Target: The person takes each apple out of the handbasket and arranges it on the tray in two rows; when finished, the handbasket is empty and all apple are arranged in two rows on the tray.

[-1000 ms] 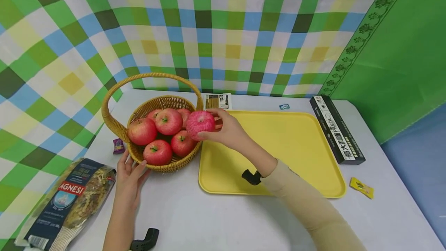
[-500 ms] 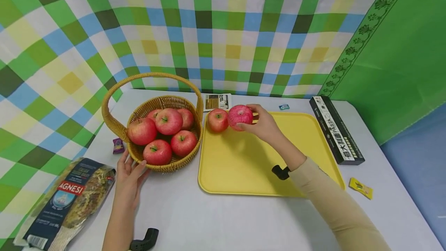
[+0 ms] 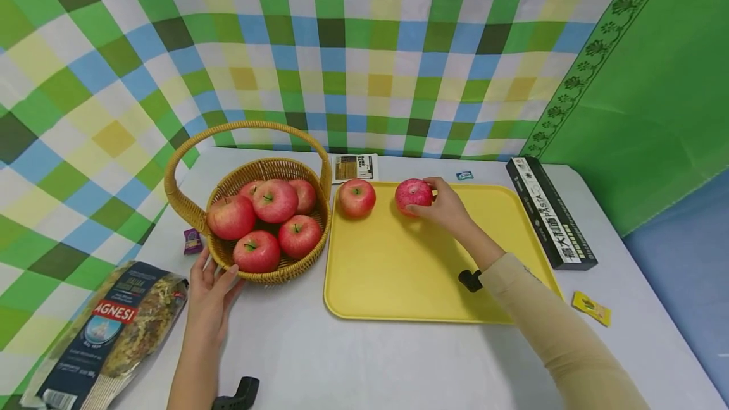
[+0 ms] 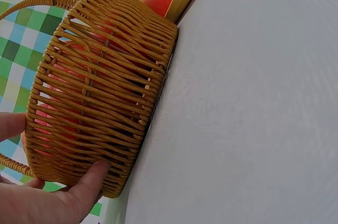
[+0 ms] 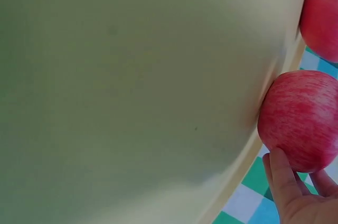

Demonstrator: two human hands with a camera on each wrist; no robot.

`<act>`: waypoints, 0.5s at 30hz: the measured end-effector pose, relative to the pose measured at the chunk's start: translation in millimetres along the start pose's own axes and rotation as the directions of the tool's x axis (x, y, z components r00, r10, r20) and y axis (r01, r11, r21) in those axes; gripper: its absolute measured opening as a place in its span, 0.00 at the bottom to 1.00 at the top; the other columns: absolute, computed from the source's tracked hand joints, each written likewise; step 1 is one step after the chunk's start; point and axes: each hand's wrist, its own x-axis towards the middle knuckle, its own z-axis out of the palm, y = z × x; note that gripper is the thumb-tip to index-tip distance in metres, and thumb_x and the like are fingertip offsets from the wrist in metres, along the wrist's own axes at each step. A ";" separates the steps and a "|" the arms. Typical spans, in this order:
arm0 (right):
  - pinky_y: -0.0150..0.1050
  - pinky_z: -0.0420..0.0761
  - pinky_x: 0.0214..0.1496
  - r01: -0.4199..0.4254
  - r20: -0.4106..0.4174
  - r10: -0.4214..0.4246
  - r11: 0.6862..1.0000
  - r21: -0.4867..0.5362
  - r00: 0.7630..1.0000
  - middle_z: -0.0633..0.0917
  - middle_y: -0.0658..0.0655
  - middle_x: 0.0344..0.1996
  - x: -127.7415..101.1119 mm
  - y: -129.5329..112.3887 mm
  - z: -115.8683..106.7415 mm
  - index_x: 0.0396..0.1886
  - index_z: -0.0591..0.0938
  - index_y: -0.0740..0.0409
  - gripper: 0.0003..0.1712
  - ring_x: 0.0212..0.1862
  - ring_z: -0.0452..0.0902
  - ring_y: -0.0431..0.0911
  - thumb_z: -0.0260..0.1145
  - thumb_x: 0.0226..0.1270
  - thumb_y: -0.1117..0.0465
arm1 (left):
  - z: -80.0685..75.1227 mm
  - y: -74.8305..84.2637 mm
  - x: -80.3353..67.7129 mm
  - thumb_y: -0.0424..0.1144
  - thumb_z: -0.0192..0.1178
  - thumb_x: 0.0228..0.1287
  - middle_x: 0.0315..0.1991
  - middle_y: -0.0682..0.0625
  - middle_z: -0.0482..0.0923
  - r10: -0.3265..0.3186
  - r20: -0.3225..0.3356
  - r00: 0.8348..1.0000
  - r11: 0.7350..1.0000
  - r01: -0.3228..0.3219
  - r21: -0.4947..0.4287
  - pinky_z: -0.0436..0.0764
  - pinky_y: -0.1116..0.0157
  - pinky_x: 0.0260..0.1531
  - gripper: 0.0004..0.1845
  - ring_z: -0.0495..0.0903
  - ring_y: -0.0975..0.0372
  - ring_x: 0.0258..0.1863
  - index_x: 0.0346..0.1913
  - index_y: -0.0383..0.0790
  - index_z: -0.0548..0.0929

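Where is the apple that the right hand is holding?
In the head view, the apple sits at the back of the yellow tray, right of another apple, gripped by the right hand.

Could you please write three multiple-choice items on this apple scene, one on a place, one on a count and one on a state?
1. Where does the apple in the right hand sit?
A. in the wicker basket
B. on the yellow tray, near its far edge
C. on the pasta bag

2. How many apples lie on the tray?
A. two
B. four
C. none

3. What is the left hand doing?
A. lifting the basket by its handle
B. holding an apple
C. resting against the basket's near wall

Answers: 1 B, the right hand holds the apple on the yellow tray, apart from the wicker basket. 2 A, that one and a second apple at the tray's far left corner. 3 C, the left hand lies on the table with its fingers and thumb against the weave, the handle untouched.
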 end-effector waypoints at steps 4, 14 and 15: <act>0.51 0.79 0.54 -0.014 0.007 0.014 1.000 0.024 1.000 0.69 0.66 0.62 1.5 0.8 1.3 0.67 0.62 0.66 0.44 0.57 0.69 0.59 0.74 0.57 0.56 | 0.3 -0.3 -0.1 0.38 0.55 0.71 0.77 0.51 0.44 0.008 0.003 1.000 1.000 -0.008 -0.001 0.67 0.57 0.62 0.41 0.55 0.55 0.71 0.76 0.58 0.42; 0.51 0.79 0.53 -0.049 0.032 0.049 0.999 -0.002 0.998 0.71 0.65 0.61 1.9 -6.4 4.5 0.68 0.62 0.64 0.43 0.57 0.70 0.58 0.73 0.58 0.55 | 0.2 -0.4 0.1 0.38 0.55 0.71 0.77 0.50 0.44 0.012 0.007 1.000 1.000 -0.012 0.002 0.70 0.60 0.60 0.41 0.56 0.56 0.70 0.76 0.57 0.41; 0.51 0.79 0.53 -0.051 0.036 0.051 0.999 -0.011 0.998 0.71 0.65 0.61 1.9 -7.0 4.2 0.68 0.62 0.64 0.44 0.57 0.69 0.58 0.73 0.58 0.55 | 0.0 -0.4 0.2 0.38 0.55 0.71 0.77 0.51 0.44 0.011 0.006 1.000 1.000 -0.011 0.003 0.70 0.60 0.61 0.42 0.56 0.56 0.70 0.76 0.57 0.41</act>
